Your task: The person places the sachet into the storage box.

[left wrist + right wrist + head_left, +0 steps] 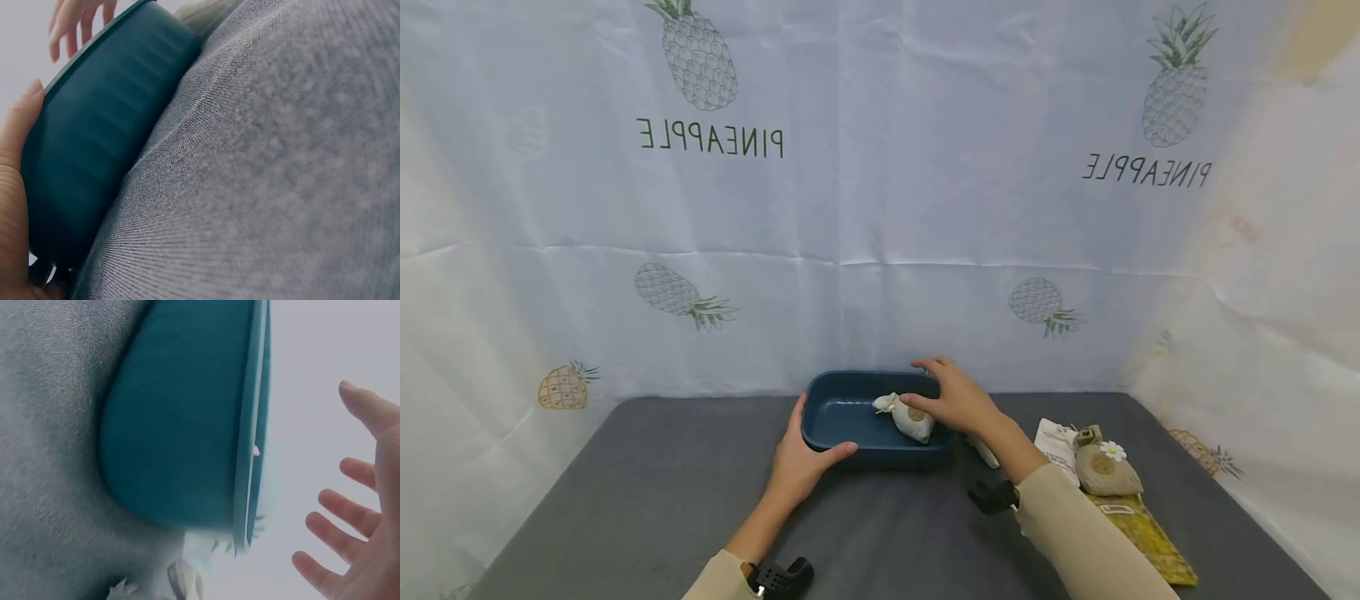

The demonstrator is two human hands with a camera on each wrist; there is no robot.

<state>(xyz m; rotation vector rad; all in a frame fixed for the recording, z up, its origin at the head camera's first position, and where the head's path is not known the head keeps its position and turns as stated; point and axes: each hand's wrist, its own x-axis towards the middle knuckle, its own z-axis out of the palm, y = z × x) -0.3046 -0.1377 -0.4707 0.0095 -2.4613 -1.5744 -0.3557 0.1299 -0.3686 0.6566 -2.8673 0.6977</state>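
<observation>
A dark blue tray (880,457) stands on the grey table (625,500) near the back cloth. My left hand (797,467) grips its front-left corner, thumb along the front wall; in the left wrist view the palm (12,187) lies against the tray's wall (94,156). Inside the tray's right half lies a small white sachet (913,423). My right hand (955,400) hovers over it, the thumb at the sachet. The right wrist view shows that hand (369,550) with fingers spread and holding nothing, beside the tray's rim (253,425).
To the right of the tray lie a beige sachet with a daisy (1101,471), a white packet (1056,442), a yellow packet (1142,525) and a small white item (983,450). A pineapple-print cloth (880,208) walls in the back and both sides.
</observation>
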